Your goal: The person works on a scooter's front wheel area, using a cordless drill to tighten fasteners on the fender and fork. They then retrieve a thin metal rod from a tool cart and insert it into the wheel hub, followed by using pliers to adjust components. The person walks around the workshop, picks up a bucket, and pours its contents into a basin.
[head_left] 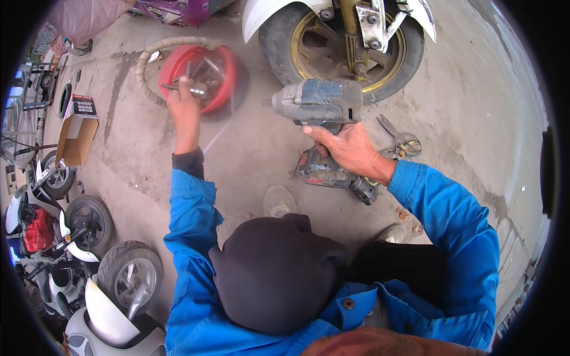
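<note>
My left hand point(183, 107) reaches over a red plastic bucket point(228, 70) of metal parts, its fingers closed on a silver socket point(196, 89) and a thin metal piece beside it. My right hand point(341, 148) grips a worn blue-grey cordless impact wrench point(309, 99) by its handle, the nose pointing left. The wrench's battery point(317, 169) hangs below that hand. Behind the wrench stands a scooter's front wheel point(386, 77) with a gold rim, gold fork and white fender. Scissors point(408, 142) lie on the ground to the right, and another dark tool point(363, 190) is beside the battery.
A wrapped hose point(144, 70) loops beside the bucket. An open cardboard box point(76, 136) lies at left, with several scooters point(116, 314) and wheels point(89, 219) along that side. My shoe point(279, 199) is below on the concrete ground point(487, 118). A purple scooter body point(172, 13) is at top.
</note>
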The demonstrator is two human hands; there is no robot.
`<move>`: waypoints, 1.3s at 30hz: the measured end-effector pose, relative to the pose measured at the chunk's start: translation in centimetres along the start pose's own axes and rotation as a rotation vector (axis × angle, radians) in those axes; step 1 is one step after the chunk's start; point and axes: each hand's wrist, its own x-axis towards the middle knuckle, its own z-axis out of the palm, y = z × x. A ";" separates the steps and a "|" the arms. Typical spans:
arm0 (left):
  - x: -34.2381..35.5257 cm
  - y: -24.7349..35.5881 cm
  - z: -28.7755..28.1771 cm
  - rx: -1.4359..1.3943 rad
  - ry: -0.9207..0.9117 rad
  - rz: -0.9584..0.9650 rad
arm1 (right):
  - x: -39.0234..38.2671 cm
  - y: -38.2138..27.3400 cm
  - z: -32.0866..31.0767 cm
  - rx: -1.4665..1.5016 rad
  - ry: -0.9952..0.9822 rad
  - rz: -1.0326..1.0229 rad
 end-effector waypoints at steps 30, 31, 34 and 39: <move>-17.8 -3.1 2.8 -0.300 -0.416 -0.289 | 7.5 2.9 9.9 -0.016 -0.179 0.099; -17.7 -2.9 3.0 -0.346 -0.397 -0.305 | 7.4 2.9 10.0 -0.009 -0.174 0.098; -17.7 -2.7 3.5 -0.601 -0.344 -0.354 | 7.4 3.2 10.2 0.023 -0.167 0.104; -16.3 -4.5 3.2 -0.813 -0.368 -0.419 | 7.7 5.1 10.4 -0.020 -0.157 0.027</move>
